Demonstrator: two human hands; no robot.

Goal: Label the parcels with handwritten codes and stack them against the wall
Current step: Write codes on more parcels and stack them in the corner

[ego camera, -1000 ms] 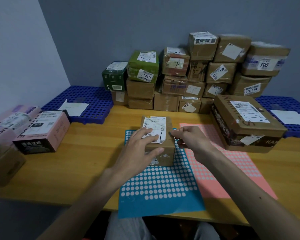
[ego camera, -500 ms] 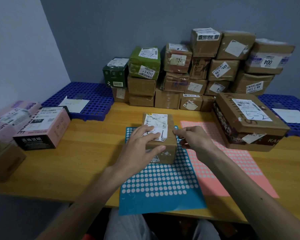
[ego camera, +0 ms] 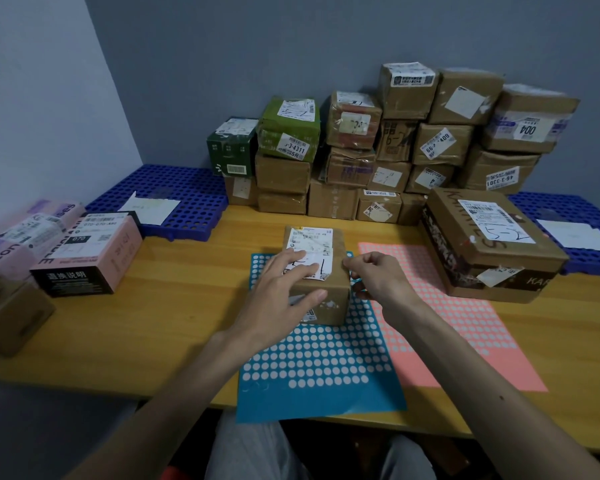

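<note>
1. The small brown parcel (ego camera: pixel 321 292) stands at the middle of the wooden table (ego camera: pixel 160 317), on the far end of the blue dot-sticker sheet (ego camera: pixel 319 362).
2. A white label (ego camera: pixel 311 240) covers most of its top face, with black pen strokes showing near the front edge.
3. The left hand (ego camera: pixel 281 292) lies over the parcel with its fingers straight and spread, pressing flat on the label. The thumb lies along the front face.
4. The right hand (ego camera: pixel 378 277) is at the parcel's upper right edge, its fingers curled toward the thumb in a narrow pinch. It may be nipping a sticker or the label's edge, but I cannot tell whether anything is between the fingertips.
5. A pink dot-sticker sheet (ego camera: pixel 458 327) lies just right of the blue one, partly under the right forearm.
6. A large brown box (ego camera: pixel 492 251) with a scrawled label sits on the table beyond the pink sheet.
7. A pink box (ego camera: pixel 94 254) sits at the table's left end, among other parcels.
8. The stack of parcels (ego camera: pixel 395 150) rises several rows high against the grey wall, resting on a blue pallet (ego camera: pixel 177 195) that shows on both sides.
</note>
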